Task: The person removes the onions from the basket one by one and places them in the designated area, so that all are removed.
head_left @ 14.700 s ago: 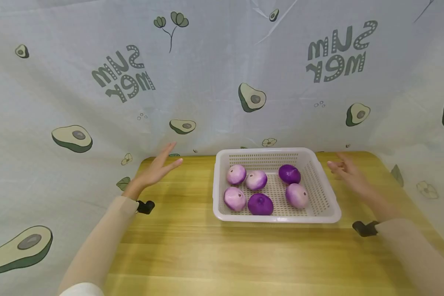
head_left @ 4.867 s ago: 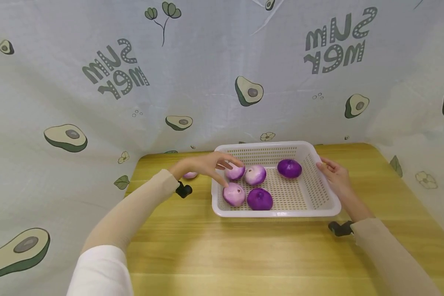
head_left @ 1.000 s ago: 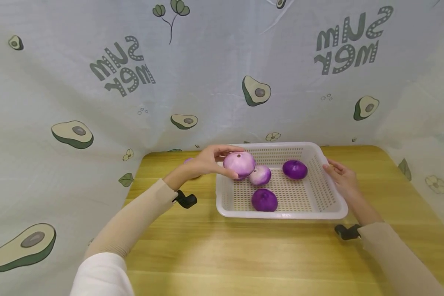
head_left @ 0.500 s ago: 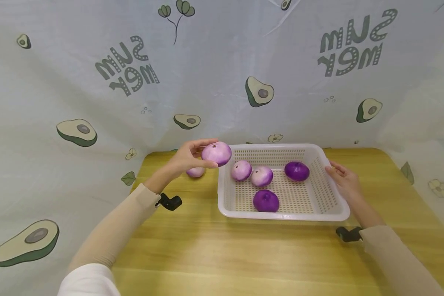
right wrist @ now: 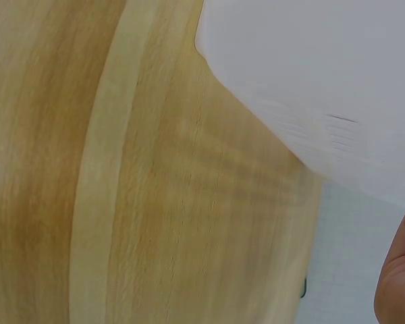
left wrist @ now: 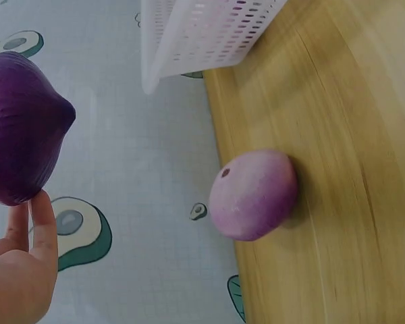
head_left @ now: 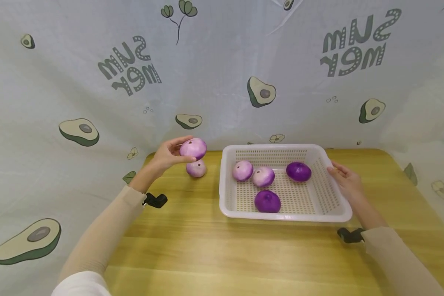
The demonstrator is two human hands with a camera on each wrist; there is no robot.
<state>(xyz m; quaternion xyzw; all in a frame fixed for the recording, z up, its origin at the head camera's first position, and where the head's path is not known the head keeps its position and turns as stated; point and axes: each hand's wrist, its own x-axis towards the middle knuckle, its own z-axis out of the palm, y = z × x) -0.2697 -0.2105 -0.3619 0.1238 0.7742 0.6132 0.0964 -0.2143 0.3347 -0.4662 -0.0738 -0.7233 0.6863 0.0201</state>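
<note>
My left hand (head_left: 169, 154) holds a purple-and-white onion (head_left: 193, 149) between thumb and fingers, up at the left of the white plastic basket (head_left: 285, 216). In the left wrist view the held onion (left wrist: 20, 128) shows its dark purple pointed side, with fingertips against it. Just below it, a second pale onion (head_left: 196, 168) lies on the table, left of the basket. My right hand (head_left: 345, 181) grips the basket's right rim. Inside the basket lie two pale onions, the left one (head_left: 242, 170) touching or nearly touching the other (head_left: 263, 176), plus a dark purple onion (head_left: 267, 201) in front and another dark onion (head_left: 299, 171) at right.
The wooden table (head_left: 222, 250) runs from the hands toward the wearer. A pale cloth (head_left: 222, 61) printed with avocados hangs right behind the table's back edge and along its sides. Black wrist cameras sit on both wrists, the left one (head_left: 156, 200) above the table.
Over the last second my left hand carries the onion leftward out of the basket. Earlier, another onion went from basket to table, and my right hand took hold of the rim.
</note>
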